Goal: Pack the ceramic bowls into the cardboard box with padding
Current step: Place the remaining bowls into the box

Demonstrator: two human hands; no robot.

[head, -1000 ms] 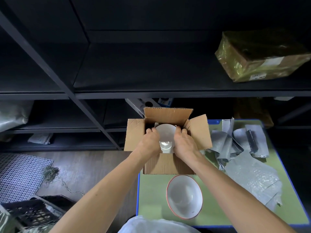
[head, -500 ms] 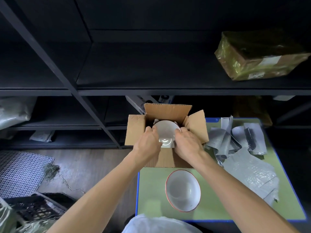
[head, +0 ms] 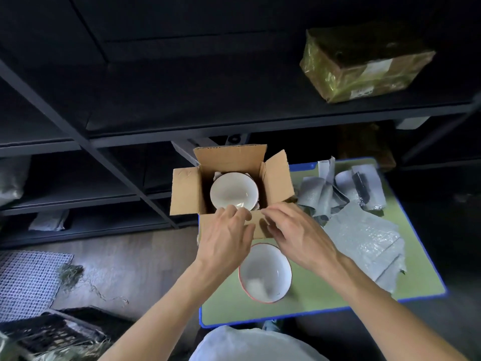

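Note:
An open cardboard box (head: pixel 187 194) stands at the far left corner of the green table (head: pixel 312 290). Inside it a white ceramic bowl (head: pixel 233 190) lies mouth up on pale padding that shows at its edges. A second white bowl with a red rim (head: pixel 268 277) sits on the table just in front of the box. My left hand (head: pixel 225 238) and my right hand (head: pixel 299 230) hover over the box's near wall with fingers loosely spread, holding nothing.
Grey bubble-wrap sheets (head: pixel 364 238) and folded padding pieces (head: pixel 346 186) lie on the table's right half. Dark metal shelving stands behind, with a wrapped parcel (head: pixel 364 63) on it. A black crate (head: pixel 52 332) and a white mesh mat (head: pixel 28 280) are on the floor at left.
Both hands have let go of the bowl, which now lies in the box, and have drawn back toward me over the near wall.

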